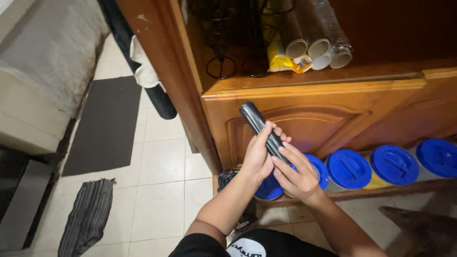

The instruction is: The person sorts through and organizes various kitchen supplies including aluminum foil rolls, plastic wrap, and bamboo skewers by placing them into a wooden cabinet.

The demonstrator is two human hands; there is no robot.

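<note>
A black roll of plastic bags (254,118) sticks up and to the left in front of a wooden cabinet door (323,123). My left hand (259,152) is wrapped around its lower part. My right hand (297,172) sits just below and to the right, fingers laid on the roll's lower end. Both hands hover above a row of blue-lidded containers (349,167) standing under the cabinet.
A shelf above the door holds several cardboard tubes (309,45), a yellow packet (278,59) and a black wire rack (221,38). On the tiled floor at left lie a dark mat (107,126) and a striped cloth (88,216). A grey concrete ledge (43,71) runs along the far left.
</note>
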